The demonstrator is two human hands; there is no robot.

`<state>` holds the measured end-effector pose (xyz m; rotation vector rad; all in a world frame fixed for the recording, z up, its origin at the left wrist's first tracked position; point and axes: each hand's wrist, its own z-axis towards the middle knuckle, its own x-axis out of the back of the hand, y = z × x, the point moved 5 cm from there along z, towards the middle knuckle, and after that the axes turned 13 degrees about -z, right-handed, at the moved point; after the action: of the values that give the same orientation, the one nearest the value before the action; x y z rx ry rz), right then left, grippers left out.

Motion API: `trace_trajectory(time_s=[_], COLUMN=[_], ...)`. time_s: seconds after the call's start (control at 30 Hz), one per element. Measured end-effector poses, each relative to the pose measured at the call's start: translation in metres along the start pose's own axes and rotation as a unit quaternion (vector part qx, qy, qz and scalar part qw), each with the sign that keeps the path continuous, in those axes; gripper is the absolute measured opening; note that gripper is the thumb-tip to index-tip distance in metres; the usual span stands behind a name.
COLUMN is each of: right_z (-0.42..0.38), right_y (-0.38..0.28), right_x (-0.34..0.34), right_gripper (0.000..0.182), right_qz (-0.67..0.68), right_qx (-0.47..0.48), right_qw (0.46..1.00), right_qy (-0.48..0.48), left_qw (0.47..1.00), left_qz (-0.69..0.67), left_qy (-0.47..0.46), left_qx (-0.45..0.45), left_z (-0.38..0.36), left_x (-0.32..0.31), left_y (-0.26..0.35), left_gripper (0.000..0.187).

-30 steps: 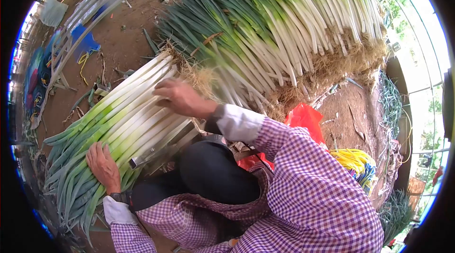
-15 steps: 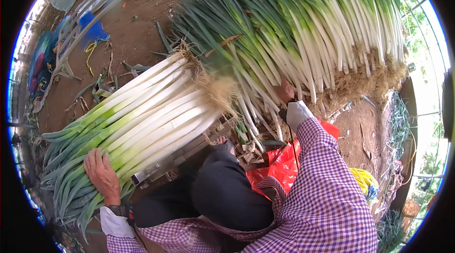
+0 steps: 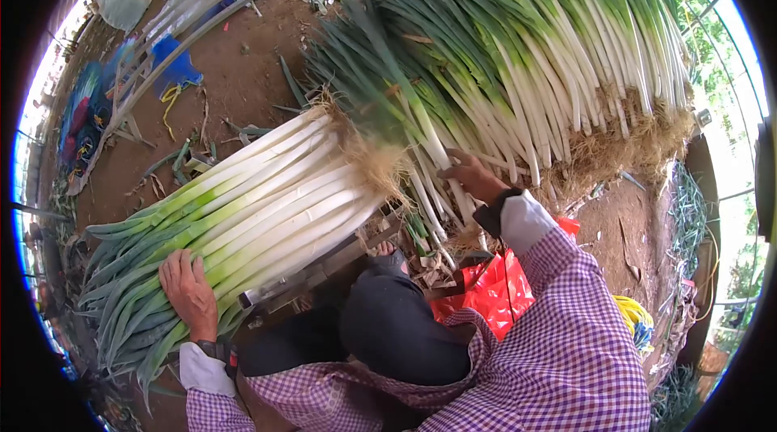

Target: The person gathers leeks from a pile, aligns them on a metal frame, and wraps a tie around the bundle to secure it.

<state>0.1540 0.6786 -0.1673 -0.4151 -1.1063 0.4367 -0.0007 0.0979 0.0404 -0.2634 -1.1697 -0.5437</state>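
My left hand (image 3: 189, 293) lies flat, fingers stretched out, on the green leaves of a bundle of long green onions (image 3: 267, 197). Their white stalks point up and to the right, ending in shaggy roots (image 3: 368, 153). At the near edge of a larger pile of green onions (image 3: 518, 68), my right hand (image 3: 477, 177) has its fingers closed round the white stalk of a single green onion (image 3: 435, 145). This one is tilted, with its leafy end toward the far left and its roots low, near the wooden support. The fingertips of my right hand are partly hidden.
Red plastic (image 3: 490, 298) lies beside my knee (image 3: 388, 327), under my right arm. Yellow cord (image 3: 633, 319) is at the right. A curved metal frame (image 3: 186, 40) and a blue plastic piece (image 3: 174, 64) stand at the far left on bare soil.
My right hand has moved up and left from the lower edge of the pile and now grips one green onion, pulled out to the left. My left hand stays on the bundle.
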Motion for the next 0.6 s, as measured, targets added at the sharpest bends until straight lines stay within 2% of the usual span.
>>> trace_trajectory(time_s=[0.07, 0.1, 0.2, 0.27, 0.47, 0.5, 0.6], right_z=[0.009, 0.015, 0.048, 0.059, 0.086, 0.093, 0.122], right_y=[-0.007, -0.008, -0.066, -0.084, -0.171, -0.187, -0.215], right_x=[-0.006, -0.012, 0.01, 0.015, 0.065, 0.076, 0.083], right_gripper=[0.049, 0.049, 0.039, 0.037, 0.041, 0.046, 0.05], right_qz=[-0.053, 0.092, 0.211, 0.234, 0.215, 0.181, 0.085], right_qx=[0.034, -0.143, -0.383, -0.375, -0.275, -0.231, -0.082], right_qw=[0.997, 0.985, 0.899, 0.896, 0.937, 0.956, 0.992], right_qy=[0.048, 0.033, 0.004, -0.026, -0.022, -0.031, 0.03], left_qw=[1.0, 1.0, 1.0, 0.999, 0.999, 0.998, 0.998], left_qz=[-0.001, -0.001, -0.004, -0.008, -0.019, -0.024, -0.034], left_qy=[0.008, 0.01, 0.022, 0.032, 0.042, 0.046, 0.054], left_qx=[-0.004, -0.004, -0.005, -0.011, -0.018, -0.02, -0.027], left_z=[0.0, 0.0, -0.001, -0.001, -0.001, -0.002, -0.001], left_x=[0.002, 0.002, 0.003, 0.004, 0.009, 0.01, 0.012], left_y=[0.0, 0.0, 0.001, 0.002, 0.005, 0.005, 0.007], left_gripper=[0.026, 0.025, 0.024, 0.023, 0.023, 0.023, 0.024])
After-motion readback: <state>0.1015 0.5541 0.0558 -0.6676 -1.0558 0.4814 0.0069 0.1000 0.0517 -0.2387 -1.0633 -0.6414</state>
